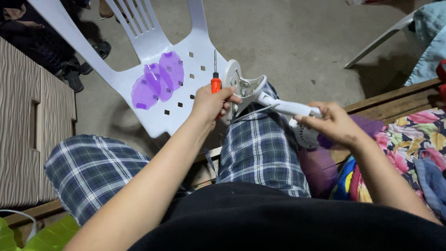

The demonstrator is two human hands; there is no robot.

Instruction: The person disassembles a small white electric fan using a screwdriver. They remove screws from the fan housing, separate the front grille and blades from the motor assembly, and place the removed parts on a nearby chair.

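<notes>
Head view, looking down over plaid-trousered knees (pixel 262 148) and a black shirt. Left hand (pixel 211 102) closed around a screwdriver with an orange handle (pixel 215 85), shaft pointing up and away, fingers wrapped narrow about the grip and also touching the round white motor housing (pixel 232 76) of a small fan body. Right hand (pixel 334 124) curled around the white fan stem (pixel 290 108), fingers folded over it, thumb on top; a round white vented part (pixel 304 137) just beneath that hand. Fan body lying across the right knee, housing end toward the chair, stem end toward the right hand, a grey cord trailing down over the trouser leg. Ahead, a white plastic chair (pixel 186 111) with a slotted seat, bearing purple translucent fan blades (pixel 158 83) lying flat. Left edge: a ribbed beige cabinet (pixel 28 135). Right edge: flowered cloth (pixel 413 139) on a wooden frame, a purple cushion (pixel 320 169) beside the knee.
</notes>
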